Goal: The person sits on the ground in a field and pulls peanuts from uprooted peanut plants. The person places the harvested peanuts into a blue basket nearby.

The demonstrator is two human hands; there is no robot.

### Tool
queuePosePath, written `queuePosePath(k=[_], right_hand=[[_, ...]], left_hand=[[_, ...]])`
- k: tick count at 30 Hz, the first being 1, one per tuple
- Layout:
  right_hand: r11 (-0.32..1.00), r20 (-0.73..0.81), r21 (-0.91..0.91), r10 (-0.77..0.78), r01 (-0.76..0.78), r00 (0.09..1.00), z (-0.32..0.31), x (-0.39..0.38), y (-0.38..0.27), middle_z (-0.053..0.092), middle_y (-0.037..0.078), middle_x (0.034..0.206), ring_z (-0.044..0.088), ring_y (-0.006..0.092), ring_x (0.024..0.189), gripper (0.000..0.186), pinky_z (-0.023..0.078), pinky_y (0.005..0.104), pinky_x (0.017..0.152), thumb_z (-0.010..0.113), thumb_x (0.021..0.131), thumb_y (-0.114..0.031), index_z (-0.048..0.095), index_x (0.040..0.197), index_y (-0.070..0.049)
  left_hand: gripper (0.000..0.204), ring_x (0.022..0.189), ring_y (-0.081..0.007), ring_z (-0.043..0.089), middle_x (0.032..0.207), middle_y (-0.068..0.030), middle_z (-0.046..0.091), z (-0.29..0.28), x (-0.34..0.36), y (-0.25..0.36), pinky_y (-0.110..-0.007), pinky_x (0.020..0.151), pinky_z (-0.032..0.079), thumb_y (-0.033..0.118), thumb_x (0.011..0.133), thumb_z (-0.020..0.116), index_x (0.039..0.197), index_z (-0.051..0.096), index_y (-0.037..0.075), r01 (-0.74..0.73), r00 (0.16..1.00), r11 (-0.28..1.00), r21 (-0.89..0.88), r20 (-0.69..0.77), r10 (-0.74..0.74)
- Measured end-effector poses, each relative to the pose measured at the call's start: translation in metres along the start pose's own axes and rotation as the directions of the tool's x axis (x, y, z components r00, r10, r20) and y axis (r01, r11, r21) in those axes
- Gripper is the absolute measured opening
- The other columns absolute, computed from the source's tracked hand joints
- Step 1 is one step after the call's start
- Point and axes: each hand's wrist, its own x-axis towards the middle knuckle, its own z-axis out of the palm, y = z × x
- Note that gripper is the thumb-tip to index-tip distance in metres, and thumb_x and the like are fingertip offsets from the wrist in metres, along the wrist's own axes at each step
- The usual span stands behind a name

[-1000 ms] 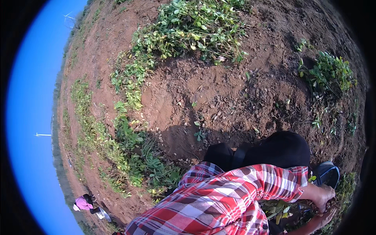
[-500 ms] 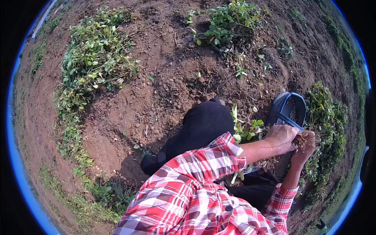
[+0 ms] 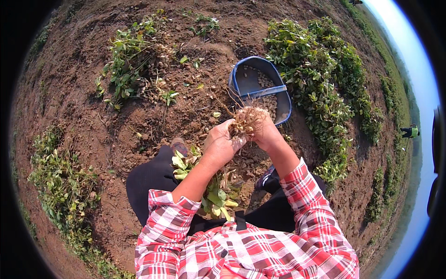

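Observation:
My left hand (image 3: 221,142) and my right hand (image 3: 264,131) are closed around a dry, tangled root clump (image 3: 243,122) of an uprooted plant, with tan pods among the fine roots. The plant's green leaves (image 3: 216,197) hang down beneath my forearms toward my lap. Just beyond my hands stands a blue-rimmed grey tub (image 3: 246,81) with a bar across it and tan pods lying inside. My right hand overlaps its near part in the view, and I cannot tell whether they touch.
Leafy plant heaps (image 3: 316,79) lie right of the tub, others (image 3: 134,60) ahead on the left and more (image 3: 62,193) by my left side, on rough reddish soil (image 3: 100,135). A person in green (image 3: 410,131) is far off at the right.
My view has swung round, so the tub now sits ahead of me rather than at my right. Both hands, with the root clump, show nearer the middle, in front of my body.

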Motion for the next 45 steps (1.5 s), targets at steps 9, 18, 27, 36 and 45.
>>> queuePosePath(k=[9,18,27,36,45], right_hand=[[0.48,0.264,-0.685,-0.537,0.548,0.801,-0.02,0.009,0.015,0.057,-0.001,0.074,0.052,0.0055,0.067,0.008,0.044,0.0253,0.056,0.059,0.091,-0.005,0.061,0.083,-0.002],[0.882,-0.401,-0.455,-0.329,0.126,0.855,-0.126,0.044,-0.02,0.06,0.003,0.066,0.054,0.0116,0.054,0.021,0.043,0.0268,0.053,0.063,0.091,-0.022,0.062,0.085,-0.002],[0.622,0.041,-0.761,-0.235,0.183,0.971,-0.08,0.031,-0.029,0.066,0.01,0.102,0.062,0.0227,0.094,0.037,0.05,0.037,0.082,0.068,0.088,-0.033,0.064,0.11,-0.004],[0.919,0.336,-0.371,-0.003,0.136,0.942,-0.01,-0.025,-0.01,0.053,-0.004,0.078,0.049,0.0041,0.067,0.014,0.044,0.0213,0.06,0.053,0.1,-0.018,0.056,0.101,-0.005],[0.965,0.573,0.238,-0.048,-0.11,0.818,-0.002,-0.05,-0.032,0.055,-0.003,0.081,0.049,0.0037,0.069,0.017,0.042,0.0191,0.063,0.052,0.1,-0.019,0.056,0.106,-0.003]], left_hand=[[0.032,0.084,-0.0064,0.057,0.096,0.0021,0.067,0.002,-0.002,-0.008,-0.025,0.08,0.048,0.004,0.081,0.069,0.113,0.063,0.002,0.051,0.997,0.99,0.129,0.049,-0.057],[0.028,0.084,-0.009,0.06,0.092,-0.0005,0.068,-0.017,-0.017,0.029,-0.026,0.075,0.049,0.013,0.083,0.073,0.108,0.066,0.003,0.303,0.952,0.944,-0.133,0.094,-0.292],[0.039,0.092,-0.0142,0.063,0.102,-0.0048,0.067,-0.021,-0.02,0.038,-0.03,0.085,0.05,0.012,0.081,0.075,0.114,0.057,0.004,0.388,0.907,0.86,-0.332,-0.03,-0.42],[0.034,0.091,-0.0118,0.062,0.104,-0.0035,0.066,-0.017,-0.013,0.027,-0.029,0.08,0.051,0.013,0.085,0.072,0.115,0.06,0.003,0.286,0.956,0.884,-0.369,0.048,-0.289],[0.02,0.078,-0.0096,0.053,0.086,0.0005,0.059,-0.018,-0.032,0.051,-0.024,0.071,0.043,0.014,0.079,0.069,0.095,0.058,0.007,0.252,0.951,0.818,-0.516,0.291,-0.109]])
